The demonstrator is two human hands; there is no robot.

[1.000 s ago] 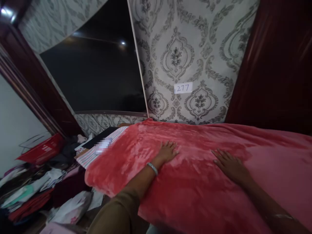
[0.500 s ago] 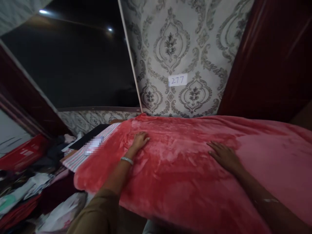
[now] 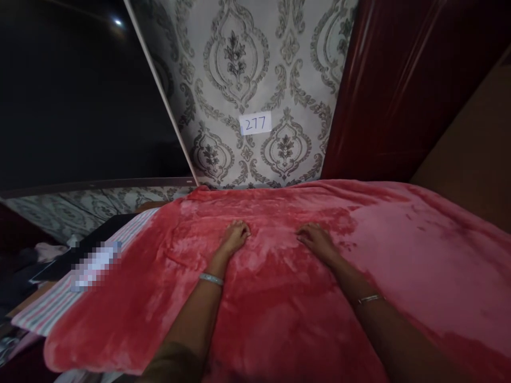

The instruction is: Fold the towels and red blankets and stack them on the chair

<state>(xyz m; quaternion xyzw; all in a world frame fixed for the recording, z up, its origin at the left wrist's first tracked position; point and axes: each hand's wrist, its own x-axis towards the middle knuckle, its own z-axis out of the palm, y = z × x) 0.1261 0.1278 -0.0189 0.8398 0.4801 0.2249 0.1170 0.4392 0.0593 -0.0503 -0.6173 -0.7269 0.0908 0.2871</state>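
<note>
A plush red blanket (image 3: 279, 298) with paler pink patches lies spread out in front of me. Near its middle, towards the far edge, my left hand (image 3: 235, 236) rests with fingers curled in and closed on the fabric. A short gap to the right, my right hand (image 3: 316, 240) is also bent at the fingers, with thumb and fingertips drawn together on the blanket. Any cloth pinched inside either hand is mostly hidden. Each wrist wears a bracelet.
Striped cloth (image 3: 51, 306) shows from under the blanket's left side, with a blurred-out item (image 3: 96, 266) on it. A large dark screen (image 3: 80, 106) stands at the left. Behind are patterned wallpaper (image 3: 235, 80), a paper marked 277 (image 3: 256, 123) and a dark red panel (image 3: 383, 96).
Both hands have drawn closer together, and their fingers have gone from spread to curled. My view has shifted to the right and nearer to the blanket.
</note>
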